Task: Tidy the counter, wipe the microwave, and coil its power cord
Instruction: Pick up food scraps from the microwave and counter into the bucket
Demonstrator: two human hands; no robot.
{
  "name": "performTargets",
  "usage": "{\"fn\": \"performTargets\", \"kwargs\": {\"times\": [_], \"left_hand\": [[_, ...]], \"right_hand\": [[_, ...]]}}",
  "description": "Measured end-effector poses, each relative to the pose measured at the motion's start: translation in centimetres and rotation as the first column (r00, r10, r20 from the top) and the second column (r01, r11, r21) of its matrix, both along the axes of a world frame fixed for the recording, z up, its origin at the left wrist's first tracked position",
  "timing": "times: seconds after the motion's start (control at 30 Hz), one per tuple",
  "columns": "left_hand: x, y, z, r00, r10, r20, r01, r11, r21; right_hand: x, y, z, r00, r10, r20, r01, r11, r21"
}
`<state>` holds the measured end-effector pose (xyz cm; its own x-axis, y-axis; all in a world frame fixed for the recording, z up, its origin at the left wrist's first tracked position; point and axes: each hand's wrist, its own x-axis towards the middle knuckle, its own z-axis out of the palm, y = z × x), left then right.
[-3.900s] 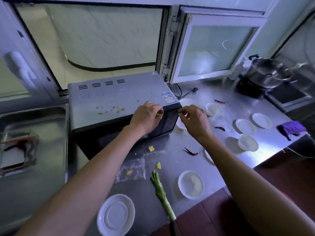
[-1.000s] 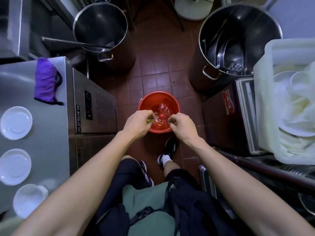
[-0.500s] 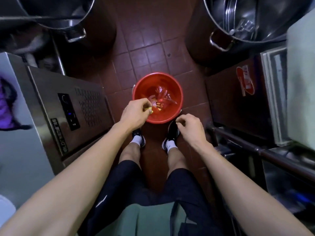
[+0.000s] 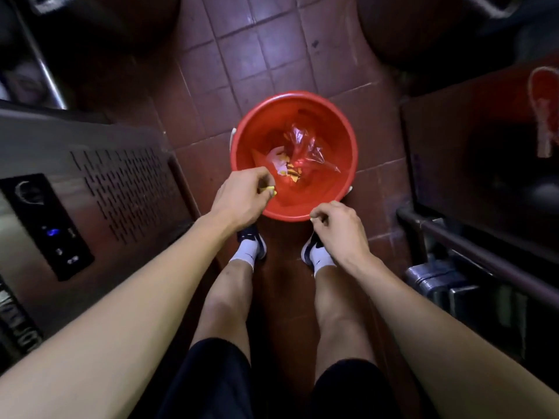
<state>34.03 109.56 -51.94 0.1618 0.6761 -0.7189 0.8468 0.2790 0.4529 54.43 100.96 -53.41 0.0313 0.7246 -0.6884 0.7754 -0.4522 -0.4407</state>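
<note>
Left hand [image 4: 242, 198] pinches yellow scrap [image 4: 270, 191] over red bucket [image 4: 332, 131], frame centre; right hand [image 4: 335, 228] curled, contents unclear. Release inside rim.

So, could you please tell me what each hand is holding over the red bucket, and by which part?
The left hand pinches a small yellow scrap at its fingertips, over the red bucket. The right hand is curled; whether it holds anything cannot be told.
</note>
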Motion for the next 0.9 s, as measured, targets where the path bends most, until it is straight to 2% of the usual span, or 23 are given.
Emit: {"fn": "performTargets", "kwargs": {"times": [0.3,0.47,0.67,0.9], "left_hand": [[1.6,2.7,-9.9,1.0,-0.012,0.014,0.012,0.999,0.038],[2.0,2.8,-13.7,1.0,-0.031,-0.002,0.031,0.999,0.017],[2.5,3.0,-16.2,0.999,-0.048,0.017,0.048,0.999,0.004],[3.0,3.5,-16.8,0.999,-0.052,0.014,0.051,0.999,0.017]], "right_hand": [[0.2,4.5,-10.5,0.99,-0.14,0.028,0.137,0.986,0.095],[-0.7,5.2,-14.7,0.992,-0.116,0.053,0.111,0.99,0.086],[-1.4,5.0,-17.3,0.995,-0.094,0.046,0.092,0.995,0.032],[-1.3,4.4,-17.3,0.996,-0.081,0.04,0.083,0.996,-0.041]]}}
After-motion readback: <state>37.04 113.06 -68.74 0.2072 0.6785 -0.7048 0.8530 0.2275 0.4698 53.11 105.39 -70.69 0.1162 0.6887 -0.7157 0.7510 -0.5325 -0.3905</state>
